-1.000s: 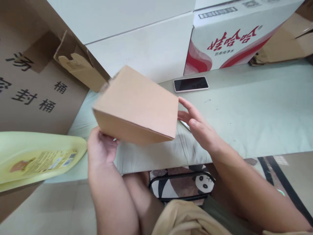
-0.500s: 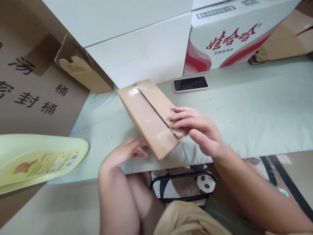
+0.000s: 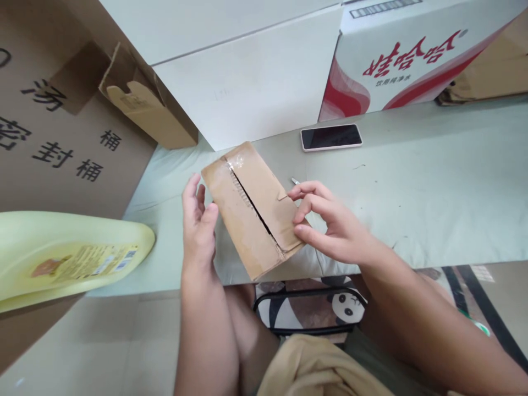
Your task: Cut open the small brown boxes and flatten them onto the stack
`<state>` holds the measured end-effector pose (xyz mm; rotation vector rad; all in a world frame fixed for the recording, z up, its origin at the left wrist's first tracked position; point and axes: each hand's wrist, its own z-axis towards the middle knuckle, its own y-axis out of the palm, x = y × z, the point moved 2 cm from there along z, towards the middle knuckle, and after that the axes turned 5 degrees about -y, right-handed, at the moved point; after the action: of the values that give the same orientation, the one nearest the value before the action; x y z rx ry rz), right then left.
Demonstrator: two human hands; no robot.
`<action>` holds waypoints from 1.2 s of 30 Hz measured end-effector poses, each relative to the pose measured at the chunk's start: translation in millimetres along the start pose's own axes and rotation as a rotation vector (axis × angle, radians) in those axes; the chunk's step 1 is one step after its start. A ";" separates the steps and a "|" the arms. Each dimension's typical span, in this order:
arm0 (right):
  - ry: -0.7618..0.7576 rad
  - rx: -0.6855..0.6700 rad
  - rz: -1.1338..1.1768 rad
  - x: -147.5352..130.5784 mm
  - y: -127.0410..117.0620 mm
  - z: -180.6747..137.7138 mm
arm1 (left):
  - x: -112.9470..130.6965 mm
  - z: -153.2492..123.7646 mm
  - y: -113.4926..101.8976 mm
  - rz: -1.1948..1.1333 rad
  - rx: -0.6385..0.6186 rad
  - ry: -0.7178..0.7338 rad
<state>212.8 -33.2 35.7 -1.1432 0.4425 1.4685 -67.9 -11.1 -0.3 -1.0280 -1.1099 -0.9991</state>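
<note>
A small brown cardboard box (image 3: 251,206) lies on the pale green table cover (image 3: 412,181), its taped top seam split open along the middle. My left hand (image 3: 198,225) rests flat against the box's left side, fingers straight and together. My right hand (image 3: 330,225) grips the box's right flap near its near corner, thumb below and fingers curled over the edge. A small silvery object (image 3: 295,180), which I cannot name, peeks out just beyond my right fingers.
A phone (image 3: 331,137) lies face up behind the box. Large white cartons (image 3: 256,82) and a red-and-white carton (image 3: 412,55) stand at the back. A big brown printed carton (image 3: 61,137) is at the left, a pale yellow plastic item (image 3: 70,258) below it.
The box was held up in the air, then turned seam-up and laid on the table. My left hand moved up to its left side; my right hand shifted to the right flap.
</note>
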 end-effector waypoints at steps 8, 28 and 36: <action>-0.023 -0.116 -0.024 -0.7 -1.1 -3.3 | -14.5 7.0 0.1 -0.059 -0.154 0.123; 0.832 -0.313 -0.815 42.6 -17.7 -6.5 | -8.2 7.1 6.4 -0.007 -0.069 0.055; 0.408 0.250 -0.314 7.6 -33.8 4.2 | 1.2 -18.8 40.2 0.144 -0.064 0.159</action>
<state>243.0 -16.9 42.3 -1.2449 0.6735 0.8804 -25.0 -20.4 -6.9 -1.0453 -0.8664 -0.9874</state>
